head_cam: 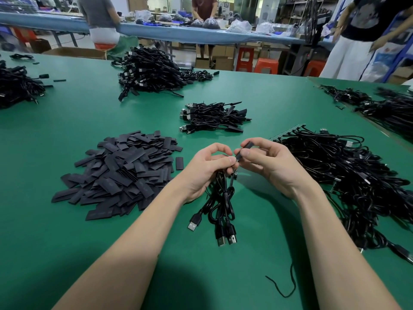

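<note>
My left hand (207, 171) grips a small bundle of black USB cables (221, 206) whose plugs hang down toward me over the green table (67, 253). My right hand (270, 166) pinches a short black sleeve (244, 149) between thumb and fingers, its lower end at the cable tip that my left fingertips hold. Both hands meet just above the table's middle. The cable tip itself is mostly hidden by my fingers.
A heap of flat black sleeves (120, 173) lies to the left. A big tangle of black cables (348, 173) lies to the right, a small pile of cables (212, 117) ahead, larger piles (152, 72) beyond. A loose black thread (288, 285) lies near me. People stand at a far blue table (201, 34).
</note>
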### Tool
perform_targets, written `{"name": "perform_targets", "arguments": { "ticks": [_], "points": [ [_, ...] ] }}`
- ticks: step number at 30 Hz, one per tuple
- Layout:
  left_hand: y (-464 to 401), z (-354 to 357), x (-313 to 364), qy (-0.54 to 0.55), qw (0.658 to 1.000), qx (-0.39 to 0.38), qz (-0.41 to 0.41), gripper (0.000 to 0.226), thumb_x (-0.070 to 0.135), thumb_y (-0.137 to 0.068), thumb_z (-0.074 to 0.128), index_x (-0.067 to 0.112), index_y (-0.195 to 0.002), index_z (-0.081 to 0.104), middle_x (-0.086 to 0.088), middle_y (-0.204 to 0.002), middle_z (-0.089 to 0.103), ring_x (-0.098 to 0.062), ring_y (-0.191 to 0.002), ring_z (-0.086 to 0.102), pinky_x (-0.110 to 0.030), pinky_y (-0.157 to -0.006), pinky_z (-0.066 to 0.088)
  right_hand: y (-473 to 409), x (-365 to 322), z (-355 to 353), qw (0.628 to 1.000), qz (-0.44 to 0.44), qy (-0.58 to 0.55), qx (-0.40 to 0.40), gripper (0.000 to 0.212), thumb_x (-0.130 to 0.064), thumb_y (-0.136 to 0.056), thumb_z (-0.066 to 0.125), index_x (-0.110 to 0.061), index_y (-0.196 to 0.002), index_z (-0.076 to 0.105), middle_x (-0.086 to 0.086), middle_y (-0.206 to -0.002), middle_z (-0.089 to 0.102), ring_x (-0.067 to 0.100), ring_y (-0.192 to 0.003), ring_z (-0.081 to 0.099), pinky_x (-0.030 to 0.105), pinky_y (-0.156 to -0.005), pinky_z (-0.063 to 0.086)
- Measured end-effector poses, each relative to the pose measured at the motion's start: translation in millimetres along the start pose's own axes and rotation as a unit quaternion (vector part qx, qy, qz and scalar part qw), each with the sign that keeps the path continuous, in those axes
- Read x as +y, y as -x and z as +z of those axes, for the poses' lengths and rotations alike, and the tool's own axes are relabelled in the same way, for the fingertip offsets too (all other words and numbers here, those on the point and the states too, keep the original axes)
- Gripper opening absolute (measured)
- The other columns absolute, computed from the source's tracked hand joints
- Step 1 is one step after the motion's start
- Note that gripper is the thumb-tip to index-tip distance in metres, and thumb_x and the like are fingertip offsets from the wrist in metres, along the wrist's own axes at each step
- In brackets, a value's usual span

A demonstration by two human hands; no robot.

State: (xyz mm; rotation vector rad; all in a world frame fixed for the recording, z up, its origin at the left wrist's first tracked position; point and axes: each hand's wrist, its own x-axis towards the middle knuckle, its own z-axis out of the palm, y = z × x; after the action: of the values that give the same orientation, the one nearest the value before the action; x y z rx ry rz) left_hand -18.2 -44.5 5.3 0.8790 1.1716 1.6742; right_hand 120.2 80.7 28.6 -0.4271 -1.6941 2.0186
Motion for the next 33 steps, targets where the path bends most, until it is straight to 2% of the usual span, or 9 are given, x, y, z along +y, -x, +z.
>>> {"name": "perform_targets", "arguments": {
  "ticks": [3,6,8,10,13,18,26,33],
  "points": [
    [-1,1,-2,-0.013,1.0,0.011,0.002,0.011,0.002,-0.095,0.061,0.01,-0.098,0.055,-0.007,-0.08,0.068,-0.012,-0.065,0.059,-0.02,-0.069,0.049,0,1,0,1.0,-0.002,-0.007,0.009,0.029,-0.014,-0.071,0.078,-0.006,-0.098,0.073,0.013,-0.094,0.077,0.018,-0.08,0.073,0.023,-0.079,0.058],
    [-2,2,-4,-0.059,0.998,0.034,0.014,0.012,0.011,-0.094,0.066,0.015,-0.1,0.057,-0.008,-0.082,0.068,-0.015,-0.07,0.06,-0.023,-0.07,0.045,-2,1,-2,0.998,0.003,-0.021,0.058,0.028,-0.015,-0.069,0.08,-0.005,-0.094,0.075,0.012,-0.089,0.076,0.017,-0.079,0.072,0.022,-0.078,0.057],
    [-2,2,-6,-0.066,0.996,0.045,0.026,0.015,0.011,-0.091,0.071,0.018,-0.098,0.06,-0.006,-0.088,0.067,-0.014,-0.072,0.061,-0.02,-0.068,0.046,-3,2,-5,0.996,0.013,-0.038,0.081,0.023,-0.014,-0.068,0.081,-0.005,-0.088,0.077,0.012,-0.087,0.076,0.017,-0.08,0.072,0.021,-0.076,0.058],
    [-2,2,-7,-0.09,0.993,0.056,0.048,0.015,0.008,-0.087,0.075,0.019,-0.092,0.066,-0.003,-0.088,0.068,-0.011,-0.075,0.061,-0.018,-0.072,0.048,-3,2,-6,0.995,0.023,-0.046,0.088,0.017,-0.013,-0.067,0.082,-0.007,-0.083,0.08,0.012,-0.088,0.075,0.017,-0.08,0.072,0.02,-0.075,0.058],
    [-2,3,-9,-0.126,0.987,0.065,0.074,0.015,0.003,-0.084,0.077,0.017,-0.085,0.072,0.004,-0.082,0.071,-0.009,-0.079,0.063,-0.019,-0.079,0.051,-4,4,-6,0.994,0.036,-0.051,0.085,0.016,-0.013,-0.07,0.08,-0.006,-0.084,0.079,0.011,-0.088,0.076,0.015,-0.079,0.072,0.018,-0.074,0.057],
    [-2,4,-11,-0.135,0.984,0.071,0.09,0.012,0.001,-0.082,0.078,0.008,-0.09,0.074,0.002,-0.083,0.075,-0.009,-0.08,0.068,-0.018,-0.079,0.053,-4,4,-8,0.996,0.041,-0.039,0.07,0.017,-0.015,-0.069,0.082,-0.008,-0.084,0.081,0.011,-0.091,0.076,0.015,-0.081,0.073,0.018,-0.074,0.057],
    [-1,3,-12,-0.125,0.983,0.079,0.105,0.013,0.002,-0.081,0.079,0.012,-0.086,0.073,0.0,-0.084,0.076,-0.01,-0.082,0.07,-0.019,-0.081,0.053,-3,6,-4,0.997,0.065,-0.03,0.026,0.018,-0.017,-0.067,0.083,-0.013,-0.085,0.083,0.009,-0.09,0.077,0.013,-0.078,0.074,0.018,-0.073,0.057],
    [-4,1,-11,-0.106,0.991,0.048,0.068,0.016,0.002,-0.082,0.078,0.011,-0.091,0.068,0.0,-0.086,0.072,-0.014,-0.087,0.067,-0.023,-0.086,0.052,-4,7,-3,0.993,0.092,-0.045,0.057,0.017,-0.016,-0.07,0.082,-0.008,-0.085,0.081,0.013,-0.094,0.077,0.015,-0.079,0.073,0.018,-0.071,0.058]
  ]
}}
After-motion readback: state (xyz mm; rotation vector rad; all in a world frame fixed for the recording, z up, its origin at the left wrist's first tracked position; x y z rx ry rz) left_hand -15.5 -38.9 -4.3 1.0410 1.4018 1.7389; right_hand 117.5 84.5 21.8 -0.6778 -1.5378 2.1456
